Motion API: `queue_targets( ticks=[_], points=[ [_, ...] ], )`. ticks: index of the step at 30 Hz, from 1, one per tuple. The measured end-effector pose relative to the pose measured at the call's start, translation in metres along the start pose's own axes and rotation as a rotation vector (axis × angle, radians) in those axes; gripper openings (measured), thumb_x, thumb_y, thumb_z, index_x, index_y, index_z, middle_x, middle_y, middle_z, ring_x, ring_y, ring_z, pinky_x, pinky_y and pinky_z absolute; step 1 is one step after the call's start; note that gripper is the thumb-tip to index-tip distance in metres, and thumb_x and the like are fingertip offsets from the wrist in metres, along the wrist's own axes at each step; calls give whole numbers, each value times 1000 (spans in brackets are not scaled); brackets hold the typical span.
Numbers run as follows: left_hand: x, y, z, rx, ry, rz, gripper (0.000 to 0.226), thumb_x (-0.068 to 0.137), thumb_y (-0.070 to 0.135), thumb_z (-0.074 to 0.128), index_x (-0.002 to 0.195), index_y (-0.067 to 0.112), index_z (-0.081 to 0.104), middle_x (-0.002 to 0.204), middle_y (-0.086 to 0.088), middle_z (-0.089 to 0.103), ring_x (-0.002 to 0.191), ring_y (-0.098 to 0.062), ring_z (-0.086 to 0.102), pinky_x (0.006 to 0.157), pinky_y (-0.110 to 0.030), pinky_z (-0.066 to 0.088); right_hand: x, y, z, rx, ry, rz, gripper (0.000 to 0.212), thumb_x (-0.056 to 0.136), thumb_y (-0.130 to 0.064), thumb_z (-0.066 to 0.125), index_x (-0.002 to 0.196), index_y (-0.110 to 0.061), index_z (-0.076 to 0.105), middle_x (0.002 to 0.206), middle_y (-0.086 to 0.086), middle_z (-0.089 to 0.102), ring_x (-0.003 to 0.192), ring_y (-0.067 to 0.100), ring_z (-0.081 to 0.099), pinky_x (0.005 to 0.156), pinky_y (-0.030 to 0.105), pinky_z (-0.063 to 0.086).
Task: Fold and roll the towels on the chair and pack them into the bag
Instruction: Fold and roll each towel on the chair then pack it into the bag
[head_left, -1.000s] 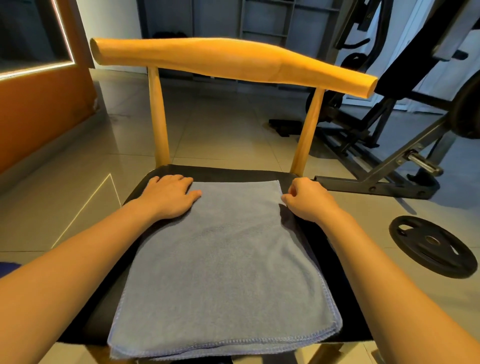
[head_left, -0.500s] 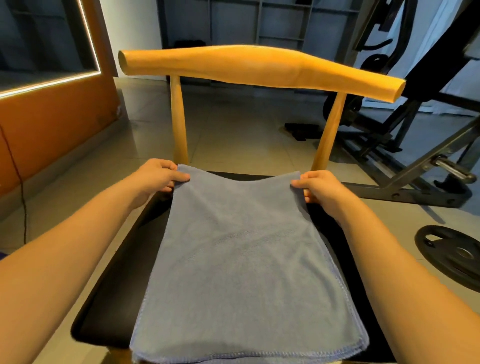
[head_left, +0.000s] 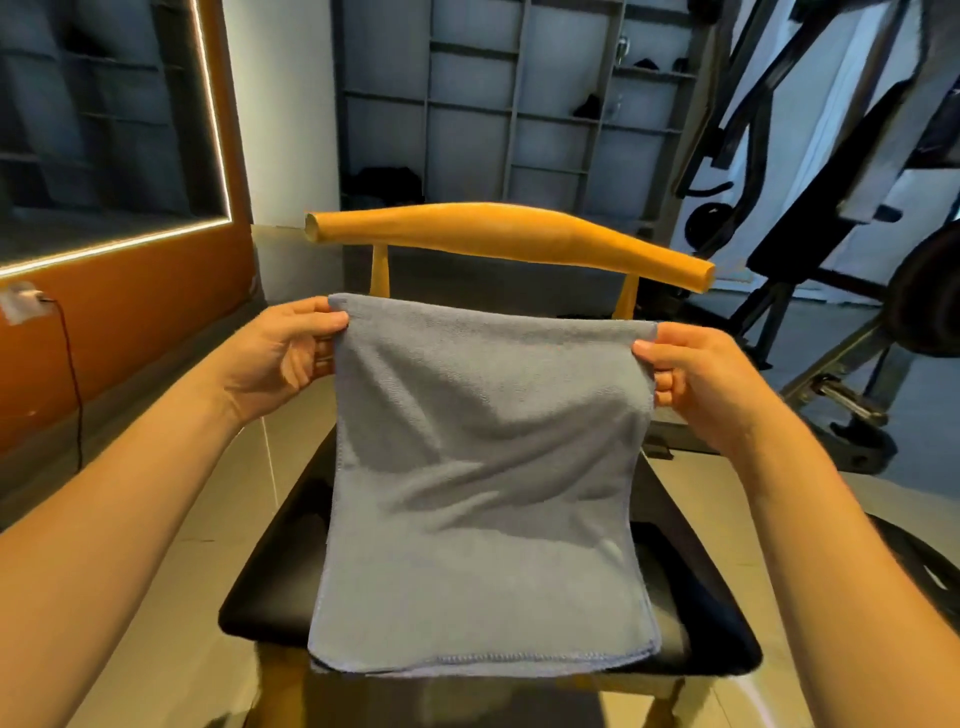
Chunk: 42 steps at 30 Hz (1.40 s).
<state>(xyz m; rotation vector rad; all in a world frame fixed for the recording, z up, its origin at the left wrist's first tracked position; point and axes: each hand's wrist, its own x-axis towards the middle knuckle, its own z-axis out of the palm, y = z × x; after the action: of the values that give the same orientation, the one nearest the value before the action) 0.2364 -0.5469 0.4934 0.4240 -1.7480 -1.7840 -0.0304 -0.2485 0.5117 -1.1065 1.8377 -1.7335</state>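
Over the chair seat (head_left: 270, 597), grey towel (head_left: 483, 493), top corners pinched by left hand (head_left: 280, 358), right hand (head_left: 701, 384)

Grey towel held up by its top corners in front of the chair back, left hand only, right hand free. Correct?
Not quite: both hands hold it. In the head view the left hand pinches the top left corner of the towel and the right hand pinches the top right one. The rest stands: the grey towel is held up in front of the chair back.
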Motion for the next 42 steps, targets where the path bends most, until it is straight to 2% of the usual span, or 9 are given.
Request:
queue_targets(
  ticks=[7,11,14,18,22,26,32,37,42],
  points=[
    [-63,63,13,-233,-91,101,31,100,14,46,125,16,63,110,-3,75,103,-19,73,79,-31,62,-50,-61,0,265,-143,-147,33,98,-11,51,126,-2,66,82,1,70,62,11,57,57,21,48],
    [-65,94,28,97,61,48,14,98,21,61,110,20,68,102,0,77,106,-24,71,75,-30,62,-42,-82,7,51,134,-65,25,100,-9,59,123,-3,68,101,11,74,71,14,72,57,24,54],
    [-61,98,30,184,122,26,13,96,22,66,108,19,69,108,-4,74,104,-26,71,72,-30,60,-49,-95,7,22,87,-28,22,99,-9,61,118,0,68,111,18,73,83,23,74,63,29,57],
    [-71,100,20,120,-46,71,29,99,19,59,127,15,64,118,-8,73,101,-20,74,77,-30,63,-67,-105,-4,-3,-59,-93,20,100,-10,58,110,6,66,94,19,67,74,23,61,66,30,49],
    [-79,103,16,40,-151,108,27,102,13,50,118,20,70,115,-6,75,107,-22,72,85,-35,62,-75,-116,-9,108,-127,-157,20,99,-4,48,107,1,66,72,3,60,58,12,44,53,20,40],
    [-75,109,7,-137,-310,120,41,98,4,41,101,20,79,104,-6,70,100,-19,69,78,-28,62,-76,-122,-13,204,-182,-220,38,90,-10,52,124,4,62,91,8,70,77,22,57,66,30,49],
    [-51,114,5,-298,-387,106,40,94,5,38,101,15,76,101,-5,68,97,-19,68,80,-29,61,-67,-126,-10,357,-180,-259,33,88,-7,47,110,-5,70,100,9,73,92,23,70,79,32,59],
    [-5,83,7,117,-114,-28,26,97,15,59,122,11,66,115,-12,72,101,-24,72,83,-34,62,-29,-88,-9,257,41,-1,25,99,-14,53,119,-4,65,84,5,70,67,15,62,55,22,51],
    [38,9,12,469,113,-233,9,90,10,74,97,6,71,99,-14,71,91,-24,72,59,-27,58,17,-4,-3,-152,244,229,9,93,-10,66,86,-7,69,70,7,62,59,17,58,59,31,50]
  ],
)
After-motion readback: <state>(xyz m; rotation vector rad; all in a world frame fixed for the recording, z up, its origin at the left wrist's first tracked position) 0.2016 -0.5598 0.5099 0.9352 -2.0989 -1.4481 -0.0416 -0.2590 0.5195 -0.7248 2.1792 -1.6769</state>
